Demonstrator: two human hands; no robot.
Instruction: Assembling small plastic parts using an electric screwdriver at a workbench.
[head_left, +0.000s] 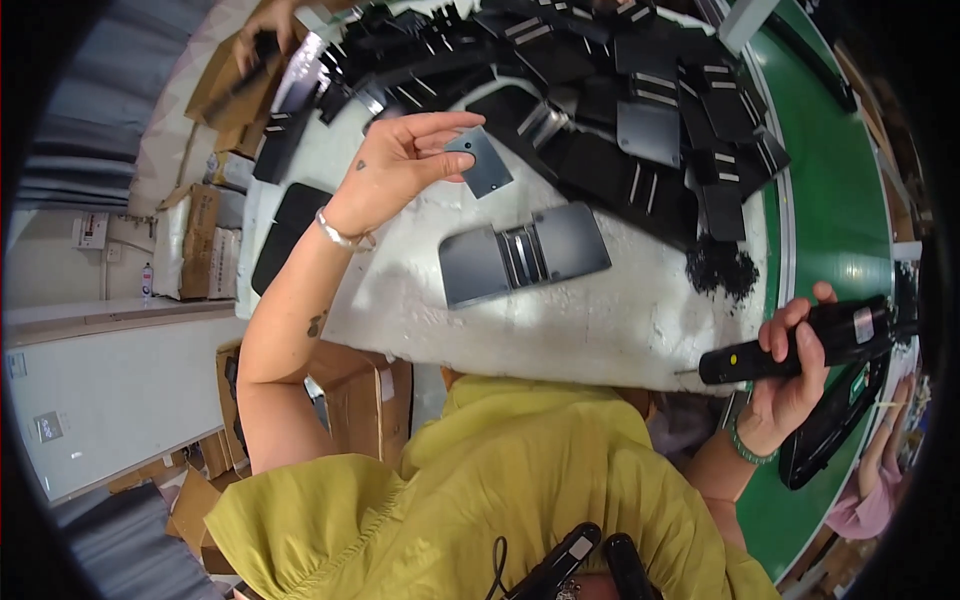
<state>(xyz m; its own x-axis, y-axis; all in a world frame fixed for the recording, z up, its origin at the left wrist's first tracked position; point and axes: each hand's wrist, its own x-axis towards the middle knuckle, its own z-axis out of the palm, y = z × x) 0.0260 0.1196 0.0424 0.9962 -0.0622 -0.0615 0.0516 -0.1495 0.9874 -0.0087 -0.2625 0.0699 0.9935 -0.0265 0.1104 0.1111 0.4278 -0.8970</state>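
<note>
My left hand [405, 165] is raised over the white work surface, thumb and fingers pinching a small grey metal plate [486, 176] with small holes in it. Below the plate lies a dark hinged two-panel part [575, 243], its panels spread flat to either side of a ribbed middle with bright metal strips. Off to the right, my right hand [790, 350] is wrapped round a black electric screwdriver [735, 362]. Its thin bit points left, close to the near right edge of the white surface. The plate and the hinged part are apart.
Many similar black parts [650, 133] are heaped across the far side. A pile of small black screws [722, 270] sits at the right edge of the white surface [400, 320]. Beyond runs a green bench [835, 200]. Another person's hand [265, 35] is at the far left.
</note>
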